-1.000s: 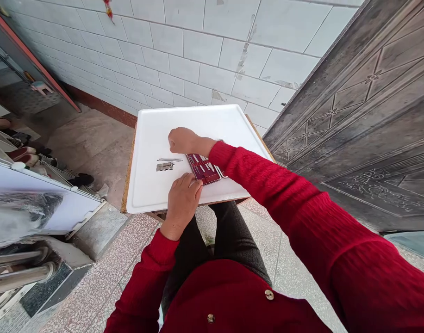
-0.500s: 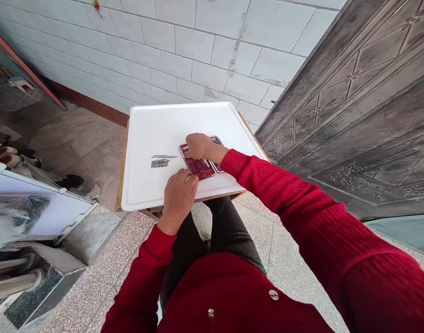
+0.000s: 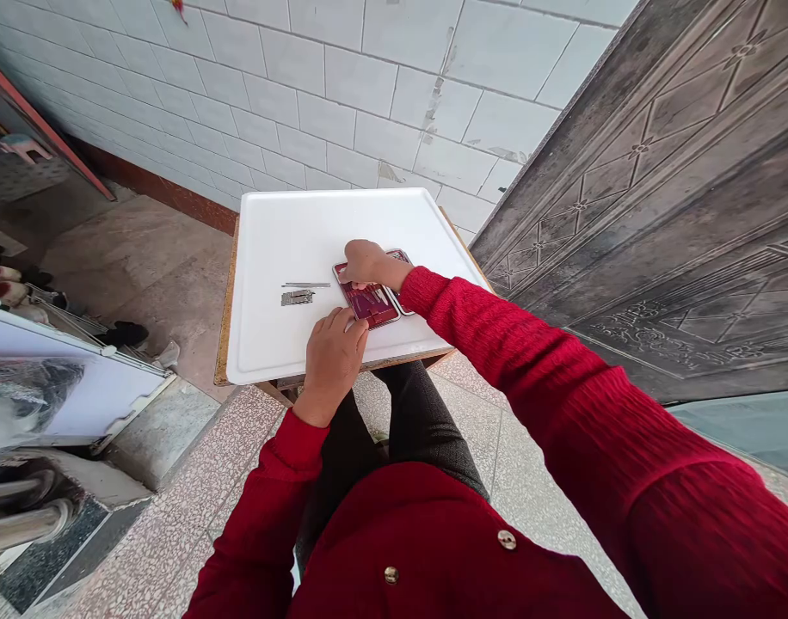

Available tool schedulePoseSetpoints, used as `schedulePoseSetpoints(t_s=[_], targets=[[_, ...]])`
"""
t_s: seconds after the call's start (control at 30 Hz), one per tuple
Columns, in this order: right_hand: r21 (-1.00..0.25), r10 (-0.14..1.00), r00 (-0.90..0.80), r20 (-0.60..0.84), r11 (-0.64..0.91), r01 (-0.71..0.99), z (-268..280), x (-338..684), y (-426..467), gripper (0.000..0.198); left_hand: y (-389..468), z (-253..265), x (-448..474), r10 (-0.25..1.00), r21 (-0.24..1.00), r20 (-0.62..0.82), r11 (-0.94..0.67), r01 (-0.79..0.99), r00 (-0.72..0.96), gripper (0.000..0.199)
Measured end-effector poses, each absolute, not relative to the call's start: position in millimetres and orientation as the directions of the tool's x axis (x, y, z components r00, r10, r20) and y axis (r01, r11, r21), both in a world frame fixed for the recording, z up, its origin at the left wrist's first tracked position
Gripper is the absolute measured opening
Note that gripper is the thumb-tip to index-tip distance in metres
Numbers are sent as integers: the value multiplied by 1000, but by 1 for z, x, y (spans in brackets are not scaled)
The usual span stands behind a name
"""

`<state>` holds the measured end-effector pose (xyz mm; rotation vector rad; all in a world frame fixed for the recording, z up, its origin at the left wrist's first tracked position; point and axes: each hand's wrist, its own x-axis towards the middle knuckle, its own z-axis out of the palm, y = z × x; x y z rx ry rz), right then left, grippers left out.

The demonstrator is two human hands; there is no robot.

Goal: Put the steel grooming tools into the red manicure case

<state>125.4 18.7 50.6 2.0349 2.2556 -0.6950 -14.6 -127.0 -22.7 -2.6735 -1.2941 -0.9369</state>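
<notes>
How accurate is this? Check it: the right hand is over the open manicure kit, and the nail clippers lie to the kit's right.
The side is wrong: the head view shows the nail clippers to the left of the open manicure kit. The right hand is indeed over the kit.

The right hand (image 3: 363, 262) hides its own fingertips and part of the case (image 3: 372, 310); whether it grips anything cannot be told. Tools (image 3: 376, 295) inside are too small to name. The left hand (image 3: 335, 352) covers some of the tabletop's (image 3: 278, 236) near edge, palm hidden. The right sleeve (image 3: 497, 344) hides part of its right edge.
</notes>
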Motion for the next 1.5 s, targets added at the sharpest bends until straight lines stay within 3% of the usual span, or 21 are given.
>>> schedulePoseSetpoints(t_s=[0.1,0.4,0.57,0.67,0.77,0.9,1.07,1.3,1.5], targets=[[-333,944,-76,-321,-37,942,50,129,17,15,-126,-24,-14,705,230,530,-655,720,472,17],[-576,915,-19,-404,-238,782,65,134,9,28,-126,-23,-15,703,219,525,-656,722,480,18],[-661,941,-44,-336,-202,723,64,136,27,26,-126,-23,-16,693,204,531,-662,721,487,15],[-641,957,-74,-281,-130,756,69,133,40,19,-126,-23,-16,693,201,535,-660,723,483,14],[-532,964,-124,-237,-22,846,76,131,43,17,-127,-22,-17,694,197,532,-658,726,485,16],[-357,931,-188,-313,68,932,77,133,30,13,-128,-22,-18,699,205,524,-658,725,486,16],[-278,935,-175,-308,88,956,63,133,20,15,-127,-24,-16,700,216,535,-655,725,473,16],[-385,921,-136,-365,-16,923,53,131,26,17,-127,-23,-15,698,215,540,-654,725,470,15],[-460,942,-100,-320,-62,886,62,131,21,21,-127,-24,-16,702,220,535,-653,725,470,15]])
